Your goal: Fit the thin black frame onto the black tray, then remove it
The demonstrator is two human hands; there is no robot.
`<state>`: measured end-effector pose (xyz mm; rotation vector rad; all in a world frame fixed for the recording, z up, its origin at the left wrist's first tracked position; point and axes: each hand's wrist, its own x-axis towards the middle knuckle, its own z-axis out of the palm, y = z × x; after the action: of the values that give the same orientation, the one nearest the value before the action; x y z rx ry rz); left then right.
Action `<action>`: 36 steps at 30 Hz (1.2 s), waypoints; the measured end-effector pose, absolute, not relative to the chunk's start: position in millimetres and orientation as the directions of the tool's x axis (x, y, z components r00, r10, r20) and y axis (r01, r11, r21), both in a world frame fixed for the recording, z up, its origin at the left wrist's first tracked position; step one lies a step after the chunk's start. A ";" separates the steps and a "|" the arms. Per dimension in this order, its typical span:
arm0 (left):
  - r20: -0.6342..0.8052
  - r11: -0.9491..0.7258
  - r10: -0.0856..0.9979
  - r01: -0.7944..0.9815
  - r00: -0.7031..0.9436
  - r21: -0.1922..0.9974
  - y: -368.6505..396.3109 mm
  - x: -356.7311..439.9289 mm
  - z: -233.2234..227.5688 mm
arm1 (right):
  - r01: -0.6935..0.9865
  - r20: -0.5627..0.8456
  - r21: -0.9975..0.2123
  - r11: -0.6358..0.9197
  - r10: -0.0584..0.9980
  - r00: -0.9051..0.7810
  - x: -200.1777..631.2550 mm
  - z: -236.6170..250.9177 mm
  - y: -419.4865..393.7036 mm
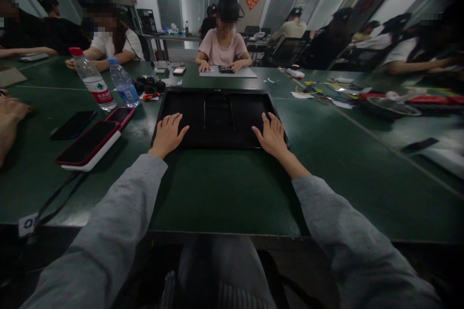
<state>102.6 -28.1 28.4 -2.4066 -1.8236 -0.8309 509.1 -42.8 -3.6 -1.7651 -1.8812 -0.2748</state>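
Note:
A black, flat rectangular panel with a raised rim (192, 141) lies on the green table in front of me; it looks like a tray or the back of a monitor. Two thin upright lines and a dark raised piece show near its middle. My left hand (167, 136) rests over its left near corner, fingers spread and thumb pointing inward. Over the right near corner lies my right hand (271, 135), also with its fingers apart. Neither hand holds anything. The palms hide parts of the side rims.
Left of the panel are two water bottles (94, 84), a dark phone (74, 124), a red-edged phone on a white block (89, 144) and a black cable bundle (148, 86). Cables and a bowl (391, 106) lie at right. A person (224, 43) sits opposite; another person's hand (12, 116) is at far left.

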 end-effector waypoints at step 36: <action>0.000 0.073 0.963 0.264 -0.269 0.962 -7.5 35.4 34.5 | 0.350 0.014 -0.936 -0.045 0.987 0.163 601.3 14.7 -48.3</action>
<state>35.4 -7.5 34.5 -2.0149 -2.6527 -2.0036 601.3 -48.3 14.7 -1.5533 -1.3308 0.9043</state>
